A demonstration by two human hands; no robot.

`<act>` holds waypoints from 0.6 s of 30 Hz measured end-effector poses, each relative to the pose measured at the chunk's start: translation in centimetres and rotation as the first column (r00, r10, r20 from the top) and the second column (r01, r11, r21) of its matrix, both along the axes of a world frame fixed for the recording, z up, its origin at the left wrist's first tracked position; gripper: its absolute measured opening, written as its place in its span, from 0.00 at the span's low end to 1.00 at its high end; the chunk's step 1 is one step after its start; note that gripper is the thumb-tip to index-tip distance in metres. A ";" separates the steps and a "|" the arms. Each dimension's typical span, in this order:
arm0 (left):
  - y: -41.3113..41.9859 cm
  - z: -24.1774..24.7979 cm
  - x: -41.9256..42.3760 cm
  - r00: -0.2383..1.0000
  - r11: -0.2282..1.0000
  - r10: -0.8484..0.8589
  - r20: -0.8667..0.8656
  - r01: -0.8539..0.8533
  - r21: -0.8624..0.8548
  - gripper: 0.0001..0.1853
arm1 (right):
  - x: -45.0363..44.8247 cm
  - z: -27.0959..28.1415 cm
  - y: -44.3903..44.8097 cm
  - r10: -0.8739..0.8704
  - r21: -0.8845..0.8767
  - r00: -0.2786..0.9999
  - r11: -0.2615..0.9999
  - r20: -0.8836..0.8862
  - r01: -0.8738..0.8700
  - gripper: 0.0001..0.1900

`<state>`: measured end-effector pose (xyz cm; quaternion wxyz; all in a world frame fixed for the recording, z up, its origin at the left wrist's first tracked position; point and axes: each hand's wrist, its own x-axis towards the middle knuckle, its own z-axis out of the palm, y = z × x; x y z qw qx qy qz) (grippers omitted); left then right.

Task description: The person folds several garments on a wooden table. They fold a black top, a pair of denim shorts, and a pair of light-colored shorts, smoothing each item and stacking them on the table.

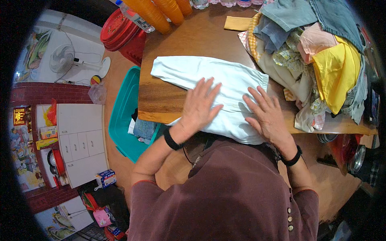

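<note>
Pale blue trousers (211, 69) with a gathered elastic waistband at the right lie spread over the near part of the wooden table (193, 39). One leg stretches left across the tabletop; the nearer part of the cloth hangs over the front edge against my body. My left hand (199, 105) is over the middle of the cloth, palm down with fingers apart. Nearer the waistband, my right hand (265, 114) is also palm down with its fingers spread. Neither hand grips the fabric. Whether the palms press on it or hover, I cannot tell.
A heap of clothes (289, 51) covers the table's right side. At the back left stand orange rolled or stacked items (150, 15) and a plastic bottle (135, 18). A teal bin (120, 123) with folded clothes (144, 129) stands left on the floor, near a red lidded bucket (120, 33).
</note>
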<state>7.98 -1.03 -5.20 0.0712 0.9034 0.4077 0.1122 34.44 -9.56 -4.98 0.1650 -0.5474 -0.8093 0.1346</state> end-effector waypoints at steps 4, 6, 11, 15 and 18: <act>-3.9 -0.6 0.3 0.999 0.998 0.029 -0.019 -0.030 -0.063 0.34 | -0.7 -1.3 -0.3 -0.046 -0.005 0.997 0.999 0.060 0.046 0.32; -4.9 -0.6 -0.8 0.995 0.988 0.099 -0.013 -0.100 -0.119 0.33 | -0.6 -1.5 -0.5 -0.093 -0.013 0.991 0.995 0.093 0.095 0.32; -5.9 0.2 -2.4 0.991 0.999 0.037 0.130 -0.032 -0.038 0.24 | -1.1 -1.3 0.2 -0.138 0.033 0.990 0.990 0.039 0.137 0.27; -5.3 0.5 -1.9 0.974 0.993 -0.109 0.198 0.116 -0.026 0.17 | -2.3 -1.8 1.3 -0.127 0.077 0.991 0.989 0.048 0.123 0.27; -3.9 0.1 -1.2 0.966 0.987 -0.147 0.212 0.158 -0.034 0.17 | -2.9 -2.5 1.4 -0.139 0.103 0.985 0.986 0.099 0.128 0.29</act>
